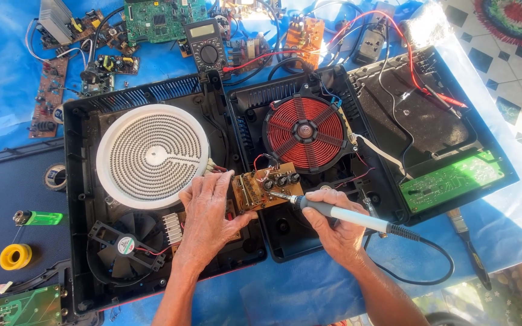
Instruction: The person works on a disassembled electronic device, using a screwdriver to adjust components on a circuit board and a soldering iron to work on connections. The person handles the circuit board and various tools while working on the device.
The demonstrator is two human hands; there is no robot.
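Observation:
My left hand [208,212] rests flat on the edge of a small brown circuit board [265,186] and steadies it between two opened black cooker housings. My right hand [336,228] grips a soldering iron [341,213] with a light blue handle; its metal tip touches the board's right side. Above the board sits a red copper induction coil [305,133]. To the left lies a white round spiral heating element [152,156]. The iron's black cable [430,253] loops off to the right.
A cooling fan [125,243] sits below the white element. A digital multimeter [206,47] and several loose circuit boards lie at the back on blue cloth. A green board [452,179] is right; a green lighter [38,218] and yellow solder spool [15,256] left. A brush [470,247] lies at right.

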